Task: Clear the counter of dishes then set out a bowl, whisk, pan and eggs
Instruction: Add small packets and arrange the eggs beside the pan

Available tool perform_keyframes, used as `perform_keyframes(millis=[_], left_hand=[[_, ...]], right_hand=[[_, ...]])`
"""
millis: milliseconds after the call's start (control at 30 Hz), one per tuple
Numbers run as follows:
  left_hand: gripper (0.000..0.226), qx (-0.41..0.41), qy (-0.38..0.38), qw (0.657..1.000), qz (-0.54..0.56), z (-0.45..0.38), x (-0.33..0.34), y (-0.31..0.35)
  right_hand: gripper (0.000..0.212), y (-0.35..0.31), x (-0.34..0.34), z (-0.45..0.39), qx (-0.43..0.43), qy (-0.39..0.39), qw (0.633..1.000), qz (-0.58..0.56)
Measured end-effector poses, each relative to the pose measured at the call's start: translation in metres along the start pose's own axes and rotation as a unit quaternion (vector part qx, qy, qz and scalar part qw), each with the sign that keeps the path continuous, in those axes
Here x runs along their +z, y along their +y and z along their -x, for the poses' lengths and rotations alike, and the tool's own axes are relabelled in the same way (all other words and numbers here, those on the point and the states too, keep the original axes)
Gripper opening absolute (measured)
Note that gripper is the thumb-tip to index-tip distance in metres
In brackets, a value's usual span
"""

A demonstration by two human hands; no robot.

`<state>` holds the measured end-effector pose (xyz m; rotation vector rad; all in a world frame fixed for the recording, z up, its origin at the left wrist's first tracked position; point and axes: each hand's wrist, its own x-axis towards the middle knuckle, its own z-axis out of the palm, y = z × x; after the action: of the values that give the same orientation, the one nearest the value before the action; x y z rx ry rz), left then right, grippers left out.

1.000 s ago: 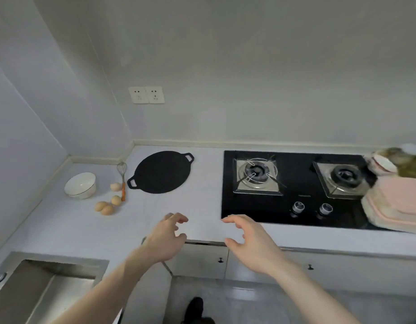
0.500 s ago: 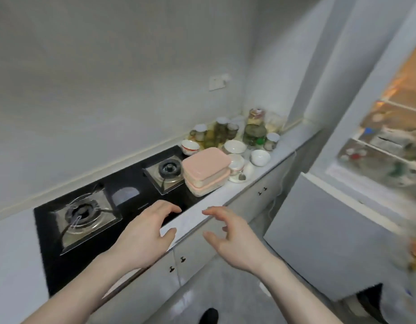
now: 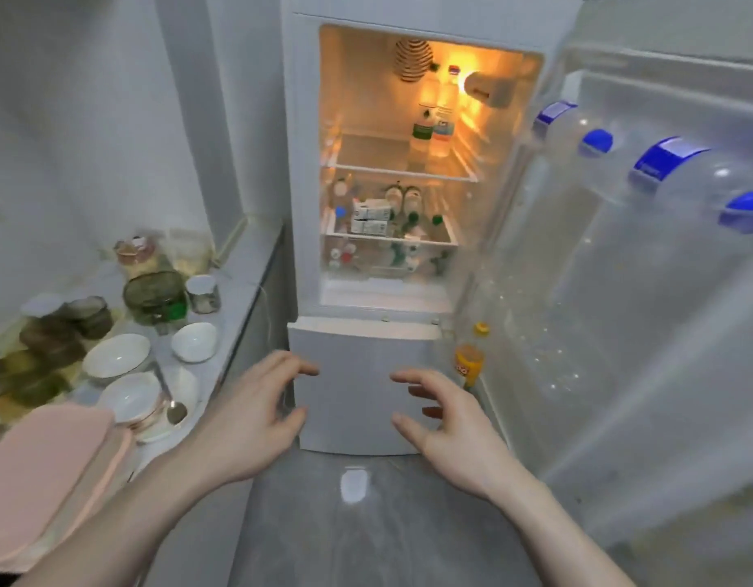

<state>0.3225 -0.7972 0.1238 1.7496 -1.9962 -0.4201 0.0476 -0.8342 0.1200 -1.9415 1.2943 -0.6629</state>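
Note:
I face an open white fridge [image 3: 307, 171] with its light on and bottles and cartons on its shelves. My left hand [image 3: 256, 413] and my right hand [image 3: 446, 421] hover in front of the closed lower freezer door [image 3: 358, 374], fingers loosely spread, holding nothing. On the counter [image 3: 239, 273] at the left stand white bowls [image 3: 116, 355], a small white bowl [image 3: 195, 341], a spoon [image 3: 173, 406] and stacked pink containers [image 3: 40, 472]. The pan, whisk and eggs are out of view.
The fridge door [image 3: 645, 290] is swung open on the right, with large blue-capped water bottles [image 3: 662, 163] and an orange bottle [image 3: 468, 362] in its racks. Several glass jars [image 3: 154, 290] crowd the counter's back corner. Grey floor [image 3: 366, 523] lies below my hands.
My view has swung right from the pan, bowl and eggs, past the stove, to the open fridge. Both hands stay empty and held out in front.

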Motion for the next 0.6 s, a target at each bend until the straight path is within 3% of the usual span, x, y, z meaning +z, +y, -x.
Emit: perform_keyframes(millis=[333, 600], left_hand=[[0.041, 0.144, -0.18, 0.973, 0.001, -0.141, 0.138, 0.075], [0.032, 0.211, -0.281, 0.933, -0.076, -0.197, 0.242, 0.13]], right_hand=[[0.04, 0.126, -0.034, 0.021, 0.201, 0.098, 0.975, -0.009], [0.036, 0.193, -0.044, 0.003, 0.256, 0.033, 0.959, 0.114]])
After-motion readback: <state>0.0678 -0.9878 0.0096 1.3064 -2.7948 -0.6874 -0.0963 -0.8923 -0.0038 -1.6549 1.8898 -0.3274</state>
